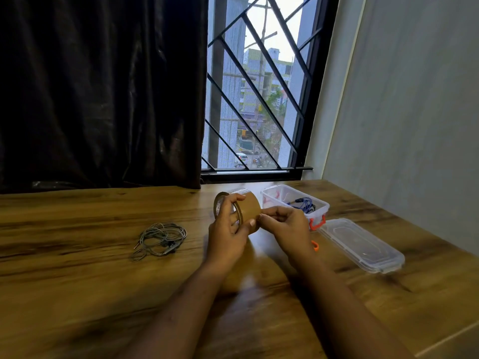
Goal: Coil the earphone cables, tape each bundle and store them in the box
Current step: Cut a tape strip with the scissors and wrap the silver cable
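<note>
My left hand (229,229) holds a brown roll of tape (248,207) above the wooden table (77,294), fingers through its core. My right hand (283,224) pinches the roll's outer surface at its right side, where the tape end seems to be. A grey earphone cable (162,238) lies loosely coiled on the table to the left of my hands. Behind my right hand stands a clear plastic box (320,203) with orange clips, open, with a blue earphone bundle (303,204) inside it.
The box's clear lid (363,246) lies flat on the table to the right of my right hand. A dark curtain (98,94) and a barred window (259,99) stand behind the table. A grey wall (414,112) borders the right side.
</note>
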A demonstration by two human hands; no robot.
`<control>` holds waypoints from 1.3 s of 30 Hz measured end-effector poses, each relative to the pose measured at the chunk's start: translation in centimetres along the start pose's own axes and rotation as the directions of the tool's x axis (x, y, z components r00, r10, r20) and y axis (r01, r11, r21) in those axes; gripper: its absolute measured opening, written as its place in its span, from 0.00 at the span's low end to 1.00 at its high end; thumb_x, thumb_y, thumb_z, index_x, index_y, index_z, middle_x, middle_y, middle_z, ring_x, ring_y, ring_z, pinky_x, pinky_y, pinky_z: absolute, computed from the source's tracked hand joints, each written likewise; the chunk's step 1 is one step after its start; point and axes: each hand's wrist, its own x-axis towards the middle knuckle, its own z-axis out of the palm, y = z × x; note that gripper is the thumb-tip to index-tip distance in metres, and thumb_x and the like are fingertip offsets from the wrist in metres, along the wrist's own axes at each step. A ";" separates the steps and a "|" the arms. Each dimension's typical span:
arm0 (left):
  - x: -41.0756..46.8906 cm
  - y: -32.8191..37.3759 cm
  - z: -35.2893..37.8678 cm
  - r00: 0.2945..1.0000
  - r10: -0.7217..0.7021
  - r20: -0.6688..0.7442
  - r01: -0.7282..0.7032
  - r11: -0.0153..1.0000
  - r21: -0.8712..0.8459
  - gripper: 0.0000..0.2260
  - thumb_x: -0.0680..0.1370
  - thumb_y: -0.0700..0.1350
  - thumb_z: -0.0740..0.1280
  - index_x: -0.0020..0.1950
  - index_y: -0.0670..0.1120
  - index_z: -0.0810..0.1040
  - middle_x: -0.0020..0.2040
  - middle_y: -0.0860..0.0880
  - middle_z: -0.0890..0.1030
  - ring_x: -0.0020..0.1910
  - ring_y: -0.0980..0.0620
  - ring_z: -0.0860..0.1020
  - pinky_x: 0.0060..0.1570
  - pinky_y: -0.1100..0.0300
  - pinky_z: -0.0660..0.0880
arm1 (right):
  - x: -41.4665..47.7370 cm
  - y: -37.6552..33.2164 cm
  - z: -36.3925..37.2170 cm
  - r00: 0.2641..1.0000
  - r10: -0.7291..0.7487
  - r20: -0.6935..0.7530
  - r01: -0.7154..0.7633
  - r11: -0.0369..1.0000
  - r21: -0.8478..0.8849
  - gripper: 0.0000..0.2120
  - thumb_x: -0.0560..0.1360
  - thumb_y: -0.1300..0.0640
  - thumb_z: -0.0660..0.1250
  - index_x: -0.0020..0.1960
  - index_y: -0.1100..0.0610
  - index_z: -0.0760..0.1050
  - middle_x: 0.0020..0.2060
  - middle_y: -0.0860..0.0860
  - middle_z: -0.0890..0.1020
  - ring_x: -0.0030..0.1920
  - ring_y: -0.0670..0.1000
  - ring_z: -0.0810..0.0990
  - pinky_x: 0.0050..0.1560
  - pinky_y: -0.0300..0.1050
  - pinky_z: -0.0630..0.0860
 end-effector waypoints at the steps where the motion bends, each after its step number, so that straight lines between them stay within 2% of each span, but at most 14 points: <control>1: 0.0 0.0 0.0 1.000 0.001 0.001 -0.001 1.000 0.002 0.23 0.74 0.34 0.69 0.53 0.63 0.69 0.50 0.58 0.78 0.47 0.57 0.82 0.46 0.56 0.81 | 0.0 -0.1 0.0 1.000 0.008 -0.006 -0.008 1.000 0.008 0.05 0.70 0.69 0.69 0.44 0.65 0.83 0.37 0.58 0.85 0.41 0.55 0.85 0.47 0.46 0.82; 7: -0.1 -0.1 0.0 1.000 0.003 0.011 -0.003 1.000 -0.005 0.22 0.74 0.34 0.70 0.54 0.61 0.70 0.50 0.57 0.78 0.47 0.53 0.82 0.46 0.55 0.81 | -0.1 -0.2 0.3 0.999 0.044 -0.032 -0.044 0.999 -0.007 0.06 0.69 0.71 0.68 0.43 0.66 0.82 0.36 0.59 0.85 0.40 0.57 0.85 0.45 0.45 0.82; 11: -0.1 -0.2 0.1 1.000 -0.006 0.026 0.006 1.000 0.003 0.22 0.74 0.35 0.70 0.55 0.61 0.70 0.53 0.49 0.80 0.48 0.51 0.83 0.48 0.50 0.81 | -0.1 0.2 0.4 0.996 0.027 -0.084 -0.034 0.996 -0.077 0.07 0.68 0.72 0.67 0.41 0.65 0.82 0.35 0.58 0.85 0.39 0.58 0.84 0.45 0.52 0.82; 14: 0.2 -0.4 0.1 0.999 -0.043 0.014 0.044 0.998 -0.049 0.22 0.75 0.35 0.68 0.59 0.59 0.69 0.57 0.42 0.80 0.51 0.48 0.82 0.51 0.45 0.79 | -0.2 0.2 0.6 0.992 0.017 -0.128 -0.027 0.997 -0.078 0.06 0.69 0.69 0.69 0.42 0.60 0.82 0.35 0.57 0.85 0.39 0.58 0.84 0.45 0.55 0.81; 17: 0.3 -0.5 0.1 0.997 -0.065 0.033 0.068 0.994 -0.081 0.22 0.77 0.35 0.65 0.63 0.57 0.66 0.59 0.44 0.79 0.54 0.49 0.81 0.56 0.45 0.77 | -0.4 -0.2 1.1 0.982 -0.037 -0.186 0.022 0.996 -0.084 0.09 0.70 0.66 0.71 0.40 0.52 0.81 0.34 0.50 0.85 0.38 0.48 0.84 0.43 0.44 0.81; 18: 0.3 -0.5 0.1 0.997 -0.065 0.048 0.069 0.994 -0.082 0.22 0.77 0.35 0.65 0.64 0.56 0.64 0.59 0.46 0.79 0.55 0.51 0.81 0.57 0.46 0.77 | -0.5 -0.3 1.3 0.978 -0.065 -0.198 0.044 0.993 -0.107 0.10 0.71 0.66 0.71 0.40 0.51 0.81 0.34 0.48 0.84 0.37 0.45 0.83 0.42 0.39 0.79; 20: 0.2 -0.5 0.4 0.995 -0.052 0.086 0.059 0.995 -0.081 0.22 0.78 0.34 0.63 0.65 0.55 0.63 0.55 0.54 0.79 0.53 0.56 0.81 0.58 0.49 0.76 | -0.7 -0.4 1.4 0.969 -0.090 -0.231 0.056 0.987 -0.149 0.05 0.72 0.65 0.71 0.42 0.56 0.83 0.35 0.48 0.84 0.38 0.44 0.83 0.43 0.36 0.78; 23: 0.0 -0.6 0.6 0.992 -0.042 0.115 0.042 0.999 0.002 0.25 0.77 0.34 0.64 0.62 0.61 0.63 0.52 0.63 0.78 0.52 0.64 0.79 0.60 0.51 0.76 | -0.8 -0.2 1.2 0.961 -0.093 -0.261 0.042 0.980 -0.195 0.04 0.73 0.63 0.71 0.42 0.61 0.84 0.34 0.51 0.85 0.38 0.48 0.83 0.42 0.37 0.77; 26: 0.0 -0.9 0.6 0.991 -0.070 0.116 0.060 0.995 0.085 0.27 0.76 0.35 0.65 0.57 0.67 0.63 0.55 0.58 0.79 0.56 0.58 0.80 0.60 0.47 0.75 | -0.8 -0.1 1.4 0.964 -0.045 -0.263 -0.007 0.981 -0.193 0.05 0.73 0.63 0.70 0.42 0.61 0.84 0.33 0.53 0.84 0.37 0.49 0.83 0.42 0.45 0.80; 29: -0.2 -1.1 0.7 0.993 -0.054 0.109 0.035 0.985 0.169 0.25 0.73 0.40 0.66 0.58 0.66 0.63 0.55 0.51 0.81 0.56 0.51 0.80 0.57 0.42 0.75 | -0.8 -0.3 1.6 0.961 0.020 -0.277 -0.059 0.990 -0.131 0.05 0.73 0.64 0.70 0.40 0.61 0.83 0.33 0.54 0.84 0.37 0.52 0.84 0.43 0.52 0.82; 32: -0.4 -1.2 0.7 0.992 -0.033 0.121 0.009 0.982 0.189 0.24 0.72 0.40 0.65 0.60 0.63 0.64 0.56 0.47 0.79 0.57 0.50 0.79 0.56 0.42 0.76 | -0.9 -0.7 1.6 0.959 0.082 -0.270 -0.112 0.989 -0.096 0.10 0.74 0.67 0.68 0.35 0.57 0.80 0.32 0.52 0.82 0.35 0.51 0.83 0.39 0.46 0.83; 35: -0.3 -1.5 0.7 0.993 -0.005 0.122 -0.021 0.977 0.210 0.24 0.69 0.40 0.63 0.60 0.62 0.65 0.52 0.49 0.78 0.57 0.46 0.79 0.52 0.41 0.77 | -1.0 -1.0 1.6 0.967 0.149 -0.205 -0.168 0.983 -0.079 0.09 0.75 0.68 0.65 0.36 0.66 0.78 0.33 0.61 0.81 0.34 0.51 0.81 0.33 0.43 0.82; 37: -0.3 -1.6 0.7 0.991 0.009 0.132 -0.038 0.976 0.215 0.25 0.71 0.36 0.63 0.58 0.62 0.65 0.46 0.52 0.76 0.53 0.43 0.80 0.49 0.40 0.77 | -0.7 -0.5 1.6 0.970 0.176 -0.168 -0.195 0.975 -0.106 0.10 0.76 0.68 0.63 0.37 0.70 0.76 0.34 0.66 0.79 0.36 0.57 0.81 0.35 0.50 0.83; 39: -0.3 -1.5 0.7 0.990 0.018 0.141 -0.049 0.975 0.217 0.28 0.72 0.30 0.63 0.56 0.63 0.66 0.41 0.54 0.74 0.50 0.41 0.79 0.48 0.40 0.77 | -0.5 -0.3 1.7 0.977 0.137 -0.161 -0.172 0.958 -0.229 0.14 0.74 0.64 0.62 0.30 0.61 0.76 0.31 0.63 0.77 0.40 0.62 0.80 0.40 0.60 0.81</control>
